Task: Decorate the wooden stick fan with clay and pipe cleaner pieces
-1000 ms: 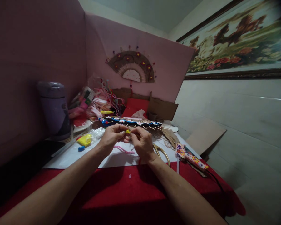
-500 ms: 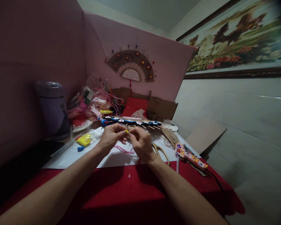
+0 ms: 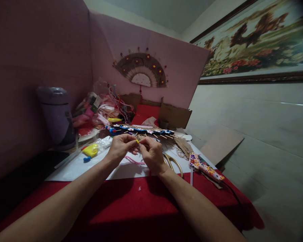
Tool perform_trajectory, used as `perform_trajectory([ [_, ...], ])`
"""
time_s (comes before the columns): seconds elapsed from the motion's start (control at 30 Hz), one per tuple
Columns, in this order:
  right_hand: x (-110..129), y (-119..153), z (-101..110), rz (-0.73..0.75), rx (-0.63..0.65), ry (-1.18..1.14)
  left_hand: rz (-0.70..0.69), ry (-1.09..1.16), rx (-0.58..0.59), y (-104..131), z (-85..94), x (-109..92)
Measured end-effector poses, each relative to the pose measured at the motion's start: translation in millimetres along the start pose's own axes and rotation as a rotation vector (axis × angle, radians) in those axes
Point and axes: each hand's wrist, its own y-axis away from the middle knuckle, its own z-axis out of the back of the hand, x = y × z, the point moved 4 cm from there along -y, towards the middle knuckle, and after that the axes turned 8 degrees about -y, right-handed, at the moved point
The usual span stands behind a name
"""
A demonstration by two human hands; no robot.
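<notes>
A small bit of yellow modelling clay [image 3: 137,141] is pinched between the fingertips of both hands, above a white sheet [image 3: 91,171]. My left hand [image 3: 120,149] is closed on its left side. Its right side meets the thumb and finger of my right hand [image 3: 151,153], also closed; the fingers partly hide the clay. Just behind the hands lies a dark fan-like piece [image 3: 143,129] edged with blue trim, white flowers and thin sticks. A pink fuzzy strip [image 3: 134,160] rests on the sheet below. Gold-handled scissors [image 3: 175,164] lie beside my right wrist.
On the left are a yellow lump in a plastic bag [image 3: 91,150], a blue lump [image 3: 87,159] and a purple flask [image 3: 58,117]. A flower-patterned glue gun [image 3: 205,167] lies at the right, its cord running off the red cloth [image 3: 131,208]. Craft scraps [image 3: 108,109] pile behind.
Both hands keep nearly the same place, with only slight finger movement around the yellow clay. Less of the clay shows now.
</notes>
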Motion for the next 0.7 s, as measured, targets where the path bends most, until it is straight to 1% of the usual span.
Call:
perform_trajectory([
  [0.1, 0.5, -0.8, 2.7, -0.013, -0.034, 0.002, -0.030, -0.030, 0.015, -0.7, -1.8, -1.8],
  [0.2, 1.6, -1.3, 3.7, -0.013, -0.043, 0.013, -0.060, -0.090, 0.005, -2.0, -1.6, -1.5],
  [0.37, 1.6, -1.0, 1.4, -0.001, -0.005, 0.030, -0.112, -0.176, -0.043, -2.8, 1.7, -1.1],
  [0.57, 1.4, -0.6, -1.3, 0.010, 0.055, 0.056, -0.143, -0.261, -0.057, -1.7, 2.8, -0.4],
  [0.7, 1.5, -0.1, -3.1, 0.021, 0.090, 0.078, -0.173, -0.358, -0.082, -1.2, 3.8, 1.3],
])
